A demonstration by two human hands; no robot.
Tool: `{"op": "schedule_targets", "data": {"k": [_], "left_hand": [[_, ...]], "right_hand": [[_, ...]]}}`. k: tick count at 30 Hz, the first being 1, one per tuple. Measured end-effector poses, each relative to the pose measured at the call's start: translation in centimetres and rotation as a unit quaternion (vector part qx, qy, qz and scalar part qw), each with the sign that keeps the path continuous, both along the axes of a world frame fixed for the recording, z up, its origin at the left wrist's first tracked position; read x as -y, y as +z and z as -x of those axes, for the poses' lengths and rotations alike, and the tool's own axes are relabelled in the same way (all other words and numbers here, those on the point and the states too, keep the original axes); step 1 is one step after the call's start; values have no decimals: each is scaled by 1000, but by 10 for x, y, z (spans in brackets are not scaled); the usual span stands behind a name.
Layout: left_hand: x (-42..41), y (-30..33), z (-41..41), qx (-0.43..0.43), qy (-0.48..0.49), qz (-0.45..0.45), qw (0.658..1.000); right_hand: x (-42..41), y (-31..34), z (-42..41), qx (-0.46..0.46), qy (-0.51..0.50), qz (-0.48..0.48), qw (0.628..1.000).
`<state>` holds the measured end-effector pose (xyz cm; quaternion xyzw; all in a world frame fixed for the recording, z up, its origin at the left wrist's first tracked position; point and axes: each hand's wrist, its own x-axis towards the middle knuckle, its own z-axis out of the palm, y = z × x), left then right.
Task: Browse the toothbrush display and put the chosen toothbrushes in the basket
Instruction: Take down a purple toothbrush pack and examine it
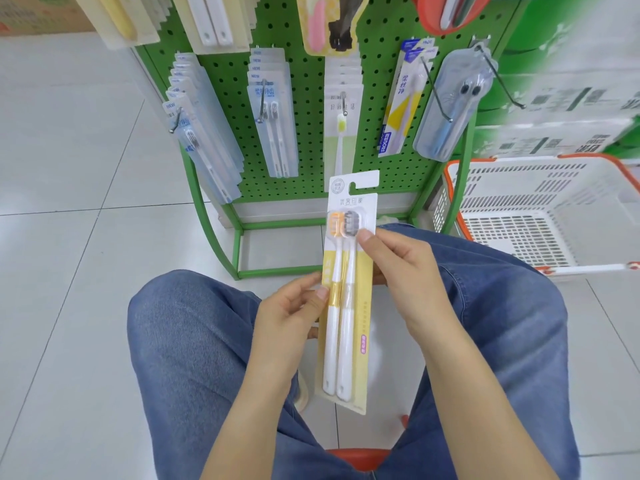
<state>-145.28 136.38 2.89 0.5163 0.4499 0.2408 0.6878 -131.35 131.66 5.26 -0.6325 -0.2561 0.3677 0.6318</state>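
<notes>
A yellow-and-white twin toothbrush pack point(346, 306) stands upright between my knees, holding two white-handled brushes, one orange-headed and one grey-headed. My left hand point(287, 317) pinches its left edge at mid height. My right hand point(401, 271) grips the right edge just below the brush heads, thumb on the front. Behind the pack is the green pegboard display point(311, 140) hung with several toothbrush packs. The white basket point(512, 188) with orange rim stands on the floor to the right, with nothing visible inside.
Hooks on the pegboard carry blue packs point(204, 133), a twin pack point(277, 123), a green-bristled brush pack point(341, 123) and a clear case point(453, 105). Green-and-white cartons point(571, 91) stand behind the basket. White tile floor point(69, 202) lies left. I sit on a red stool point(360, 459).
</notes>
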Motion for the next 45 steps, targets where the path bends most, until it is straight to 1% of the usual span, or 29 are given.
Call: {"op": "schedule_targets", "data": {"k": [2, 4, 6, 7, 8, 9, 10, 11, 12, 15, 16, 17, 18, 19, 20, 21, 23, 26, 28, 32, 37, 41, 45], "left_hand": [[3, -5, -1, -19, 25, -33, 999], [7, -7, 0, -48, 25, -78, 995], [15, -5, 3, -54, -14, -111, 992], [19, -4, 6, -70, -54, -137, 987], [23, -6, 9, -115, -105, -186, 970], [27, -11, 11, -186, -152, -247, 939], [31, -15, 13, -258, -178, -306, 899], [34, -19, 13, -302, -183, -360, 863], [35, -26, 13, -318, -184, -395, 842], [36, -35, 14, -300, -178, -443, 826], [34, -36, 13, -273, -163, -419, 850], [30, -33, 12, -238, -141, -367, 888], [28, -32, 12, -197, -135, -296, 925], [25, -29, 12, -153, -135, -221, 954], [21, -27, 11, -113, -131, -153, 973], [18, -26, 11, -74, -124, -81, 986], [15, -23, 12, -19, -122, 29, 992], [16, -21, 12, 44, -114, 125, 985], [17, -22, 11, 51, -120, 132, 983], [17, -23, 10, 20, -145, 93, 985], [14, -21, 12, 7, -159, 78, 984], [15, -22, 12, 1, -161, 78, 984], [15, -23, 13, -13, -183, 74, 980]], "right_hand": [[-1, -3, -1, -41, -39, 24, 998], [-2, -7, -1, -73, -83, 38, 993], [-1, -11, -4, -91, -122, 45, 987], [-1, -13, -5, -94, -138, 50, 985], [0, -15, -7, -93, -151, 58, 982], [0, -16, -9, -93, -161, 66, 980], [1, -17, -11, -96, -170, 73, 978], [1, -18, -12, -102, -175, 80, 976], [1, -18, -12, -110, -177, 84, 974], [1, -19, -12, -119, -174, 81, 974], [1, -20, -12, -111, -168, 80, 976], [1, -22, -12, -101, -163, 82, 978], [2, -24, -12, -89, -157, 86, 980], [4, -27, -11, -78, -148, 92, 982], [6, -30, -11, -72, -134, 99, 983], [7, -33, -11, -77, -117, 105, 985], [10, -36, -9, -111, -85, 105, 985], [13, -34, -7, -142, -72, 74, 984], [14, -33, -7, -128, -73, 59, 987], [13, -31, -7, -106, -71, 49, 991], [13, -31, -6, -84, -74, 46, 993], [12, -30, -4, -84, -74, 47, 993], [11, -27, -3, -101, -86, 47, 990]]}}
